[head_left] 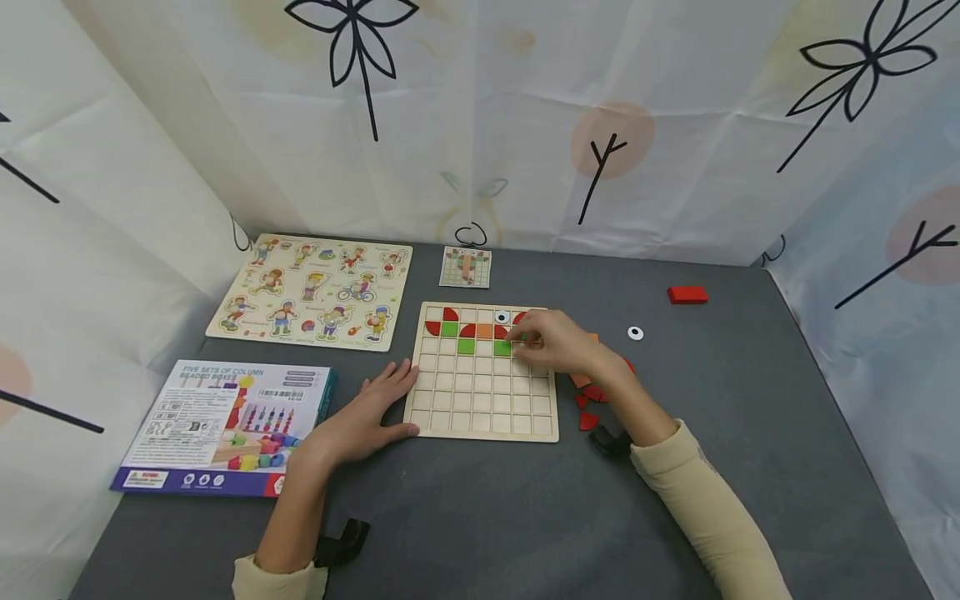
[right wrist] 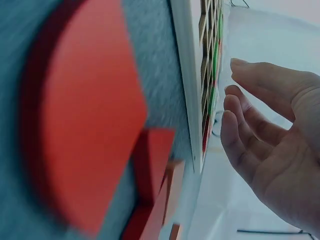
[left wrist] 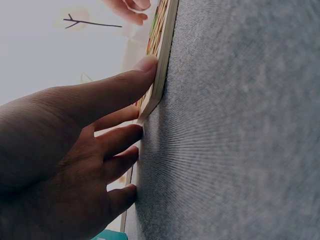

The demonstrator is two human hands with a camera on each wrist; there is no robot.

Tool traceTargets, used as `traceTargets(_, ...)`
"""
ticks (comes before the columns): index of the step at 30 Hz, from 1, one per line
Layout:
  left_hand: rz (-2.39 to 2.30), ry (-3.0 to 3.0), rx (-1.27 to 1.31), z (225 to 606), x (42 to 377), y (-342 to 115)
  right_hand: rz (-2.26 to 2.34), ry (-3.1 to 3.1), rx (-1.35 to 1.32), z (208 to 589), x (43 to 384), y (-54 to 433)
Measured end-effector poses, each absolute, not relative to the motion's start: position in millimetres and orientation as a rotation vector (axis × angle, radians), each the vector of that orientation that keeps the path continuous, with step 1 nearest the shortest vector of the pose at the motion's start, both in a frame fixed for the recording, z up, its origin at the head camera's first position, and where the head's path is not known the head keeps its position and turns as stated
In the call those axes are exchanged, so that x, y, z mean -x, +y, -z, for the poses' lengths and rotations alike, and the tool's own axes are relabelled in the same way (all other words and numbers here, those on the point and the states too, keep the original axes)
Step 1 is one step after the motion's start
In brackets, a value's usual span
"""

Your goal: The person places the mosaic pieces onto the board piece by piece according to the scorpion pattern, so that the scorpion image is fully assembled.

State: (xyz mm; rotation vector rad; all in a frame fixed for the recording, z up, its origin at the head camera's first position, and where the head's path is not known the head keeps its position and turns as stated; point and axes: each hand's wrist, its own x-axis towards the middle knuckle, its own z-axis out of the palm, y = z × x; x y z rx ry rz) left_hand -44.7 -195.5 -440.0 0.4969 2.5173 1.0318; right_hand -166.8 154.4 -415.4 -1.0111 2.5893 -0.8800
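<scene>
A wooden grid board (head_left: pixel 480 408) lies in the middle of the table in the head view. Green squares (head_left: pixel 466 346), red quarter-round pieces (head_left: pixel 450 314), an orange square (head_left: pixel 485 331) and a white ring (head_left: pixel 502 317) sit in its upper cells. My left hand (head_left: pixel 372 406) touches the board's left edge with fingers spread, the thumb at the near corner. Over the board's upper right part is my right hand (head_left: pixel 558 340), its fingers bent loosely. In the right wrist view a gap shows between thumb and fingers (right wrist: pixel 240 145), with no piece visible there.
Loose red pieces (head_left: pixel 588 422) lie right of the board, partly under the right forearm. Farther right are a white ring (head_left: pixel 635 333) and a red block (head_left: pixel 687 295). A small pattern card (head_left: pixel 465 267), a picture puzzle (head_left: pixel 311 292) and a boxed toy (head_left: pixel 217 425) lie behind and left.
</scene>
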Motion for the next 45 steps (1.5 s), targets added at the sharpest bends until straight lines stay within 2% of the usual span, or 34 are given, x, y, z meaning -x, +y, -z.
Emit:
traceTargets(26, -0.957, 2.517, -0.449, 430, 45, -189, 0.895, 2.794, 0.510, 417, 172, 296)
traceTargets(45, -0.952, 2.525, -0.448, 431, 45, -189, 0.864, 2.753, 0.342, 424, 182, 324)
